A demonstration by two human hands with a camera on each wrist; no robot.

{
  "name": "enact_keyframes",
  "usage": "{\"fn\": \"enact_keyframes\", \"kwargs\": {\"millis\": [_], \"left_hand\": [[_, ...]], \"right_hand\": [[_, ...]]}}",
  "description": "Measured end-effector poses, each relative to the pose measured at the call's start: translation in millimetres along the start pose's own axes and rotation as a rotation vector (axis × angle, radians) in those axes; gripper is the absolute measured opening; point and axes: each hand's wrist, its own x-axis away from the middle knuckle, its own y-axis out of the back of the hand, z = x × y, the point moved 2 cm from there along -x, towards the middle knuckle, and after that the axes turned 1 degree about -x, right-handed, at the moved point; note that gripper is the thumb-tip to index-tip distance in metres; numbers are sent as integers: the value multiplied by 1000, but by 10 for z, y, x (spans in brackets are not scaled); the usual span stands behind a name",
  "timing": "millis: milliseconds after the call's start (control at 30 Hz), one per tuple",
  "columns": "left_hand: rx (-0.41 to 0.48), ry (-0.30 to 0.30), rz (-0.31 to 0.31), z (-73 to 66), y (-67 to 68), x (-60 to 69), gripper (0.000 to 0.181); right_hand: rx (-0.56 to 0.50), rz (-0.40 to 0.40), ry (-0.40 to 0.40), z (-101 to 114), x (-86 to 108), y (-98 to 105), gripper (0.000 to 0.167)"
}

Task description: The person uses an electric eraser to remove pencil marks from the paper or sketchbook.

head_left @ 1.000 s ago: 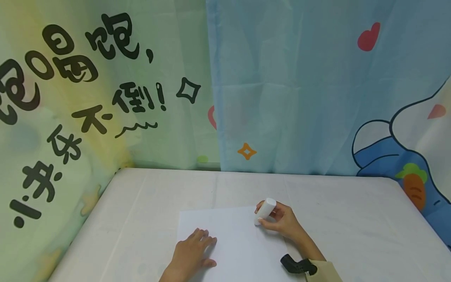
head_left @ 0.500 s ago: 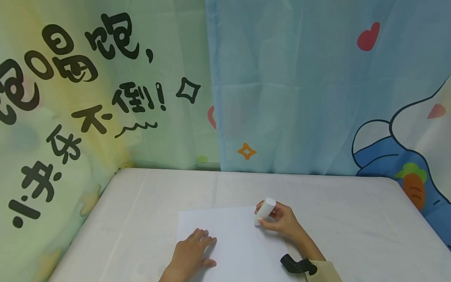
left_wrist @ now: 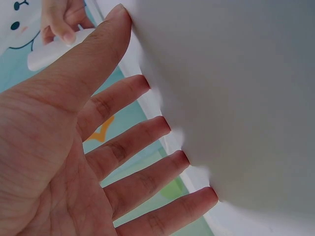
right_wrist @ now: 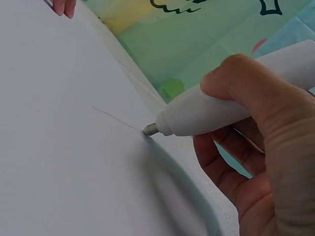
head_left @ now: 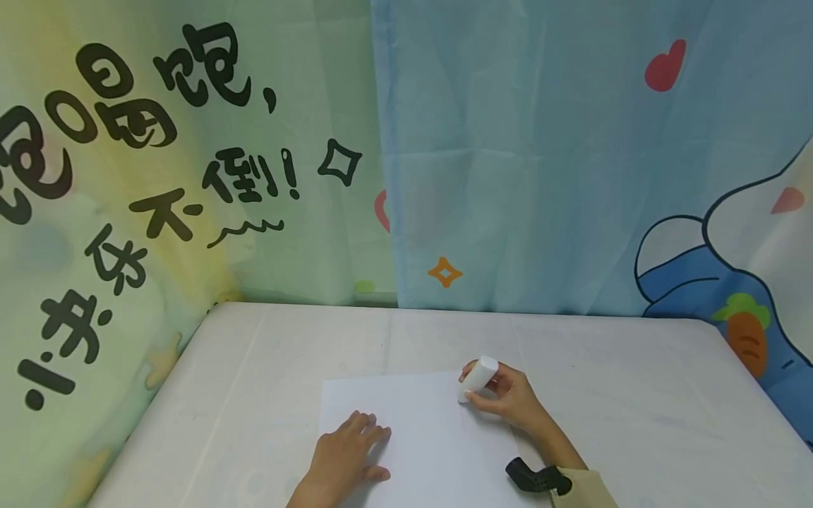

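In the head view, a white sheet of paper (head_left: 419, 430) lies on the table. My left hand (head_left: 348, 455) rests on its left part, fingers spread; the left wrist view shows the fingertips (left_wrist: 165, 123) touching the paper. Near the sheet's far right corner, my right hand (head_left: 508, 395) grips a thick white electric eraser (head_left: 479, 377), tilted, thumb on one side and fingers on the other. Seen from the right wrist, the eraser's narrow grey tip (right_wrist: 150, 130) meets the paper at one end of a thin, faint line (right_wrist: 115, 118).
The table (head_left: 286, 346) has a white cover. Behind it hang a printed green curtain (head_left: 305, 254) and a blue curtain (head_left: 571, 212). A black strap-like piece (head_left: 536, 478) sits at my right wrist beside the beige sleeve (head_left: 581, 488).
The electric eraser's lower end has shifted very slightly away from me along the paper. My left hand stays in place.
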Motion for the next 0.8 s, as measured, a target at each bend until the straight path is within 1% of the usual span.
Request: {"fn": "enact_keyframes", "kwargs": {"millis": [200, 400, 633, 800], "left_hand": [[-2, -13, -22, 0, 4, -4, 56], [5, -8, -9, 0, 9, -5, 56], [9, 5, 3, 1, -2, -16, 56], [1, 1, 4, 5, -7, -16, 56]], "right_hand": [[53, -36, 10, 4, 0, -2, 36], [63, -50, 24, -8, -13, -4, 37], [35, -39, 39, 15, -19, -19, 37], [25, -34, 41, 3, -7, -15, 37]]}}
